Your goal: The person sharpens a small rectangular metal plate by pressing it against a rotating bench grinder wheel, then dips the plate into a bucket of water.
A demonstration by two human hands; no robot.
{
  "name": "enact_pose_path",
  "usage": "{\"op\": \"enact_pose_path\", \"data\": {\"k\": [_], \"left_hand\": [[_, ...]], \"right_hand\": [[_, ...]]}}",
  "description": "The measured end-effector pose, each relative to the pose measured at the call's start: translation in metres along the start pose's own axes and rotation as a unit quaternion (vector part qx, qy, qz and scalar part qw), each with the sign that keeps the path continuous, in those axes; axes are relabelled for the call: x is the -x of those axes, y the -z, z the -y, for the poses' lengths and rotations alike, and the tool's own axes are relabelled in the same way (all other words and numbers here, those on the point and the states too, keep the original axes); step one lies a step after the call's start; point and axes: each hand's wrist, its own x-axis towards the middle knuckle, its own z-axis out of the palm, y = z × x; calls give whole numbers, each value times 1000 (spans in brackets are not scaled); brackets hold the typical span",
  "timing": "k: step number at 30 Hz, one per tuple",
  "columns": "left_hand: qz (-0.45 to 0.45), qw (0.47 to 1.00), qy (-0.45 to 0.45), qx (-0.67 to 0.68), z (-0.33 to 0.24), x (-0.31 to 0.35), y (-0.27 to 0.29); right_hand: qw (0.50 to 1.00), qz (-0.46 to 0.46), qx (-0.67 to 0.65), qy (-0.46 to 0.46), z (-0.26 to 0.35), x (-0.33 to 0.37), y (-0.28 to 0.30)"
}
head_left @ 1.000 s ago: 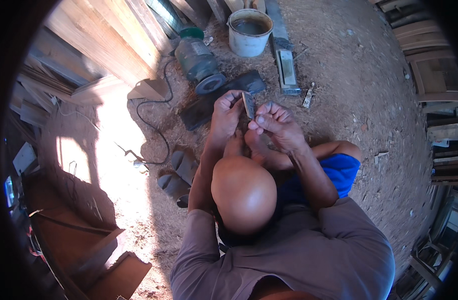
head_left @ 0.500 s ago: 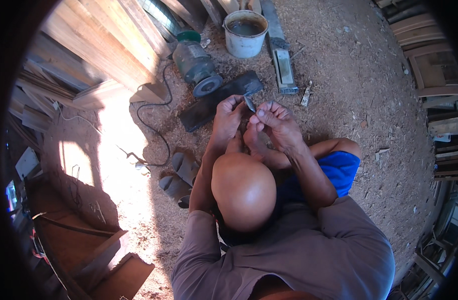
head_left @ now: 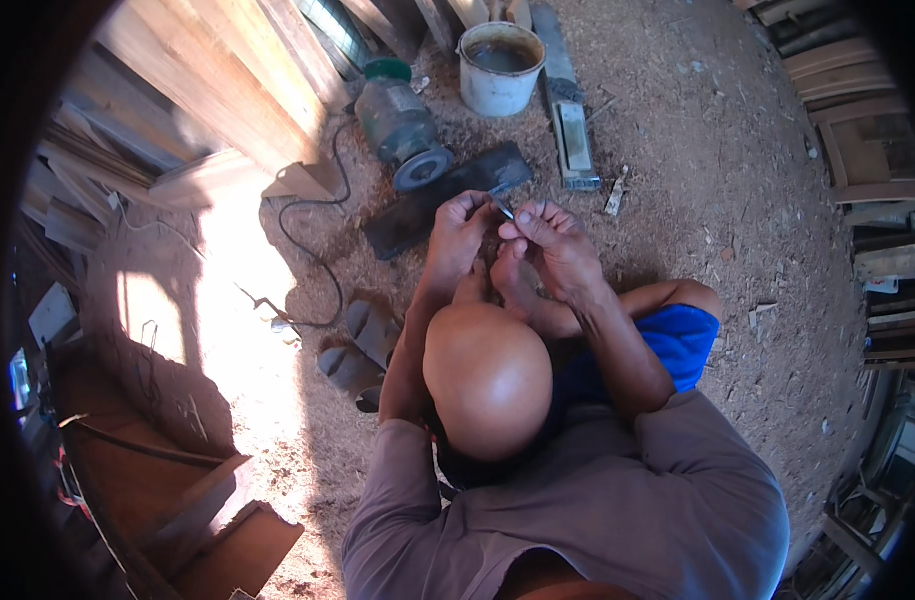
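Just above my bare feet, both hands meet around a small flat grey metal blade (head_left: 503,208). My left hand (head_left: 455,238) is closed, thumb and fingers pinching the blade's left end. My right hand (head_left: 561,250) pinches its other end between thumb and fingertips. The blade shows as a thin, tilted strip with a bright edge, and the fingers cover much of it. A dark flat board (head_left: 417,222) lies on the ground right beyond my hands. My raised knee (head_left: 487,385) is between my forearms.
A green grinder (head_left: 397,120) with a grey wheel (head_left: 422,170) stands beyond the board, its dark cord (head_left: 329,255) looping left. A white bucket (head_left: 499,88) holds murky liquid. A sharpening stone (head_left: 575,138) lies on a narrow plank. Timber (head_left: 227,80) leans at far left.
The blade has turned in my fingers, from showing its broader face to a thinner bright edge. Both hands stay in nearly the same place. The view has shifted slightly.
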Motion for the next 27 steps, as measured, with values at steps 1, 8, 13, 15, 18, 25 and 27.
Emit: {"op": "enact_pose_path", "data": {"k": [1, 8, 13, 15, 18, 25, 27], "left_hand": [[-2, 1000, 1, -6, -1, 1, -1], [10, 996, -31, 82, -6, 7, -1], [76, 991, -46, 95, -9, 10, 1], [63, 996, -59, 10, -8, 8, 4], [48, 998, -44, 22, -2, 9, 10], [48, 990, -17, 129, -9, 13, 3], [77, 981, -35, 174, -2, 13, 10]], "right_hand": [[1000, -17, 2, -9, 0, 0, 0], [991, -71, 108, -46, -16, -1, 22], [980, -62, 186, -43, -23, 0, 31], [978, -59, 192, -53, -24, -1, 34], [975, -60, 201, -76, -24, 2, 31], [976, -36, 207, -51, -23, 3, 37], [980, -27, 188, -62, -23, 3, 38]]}}
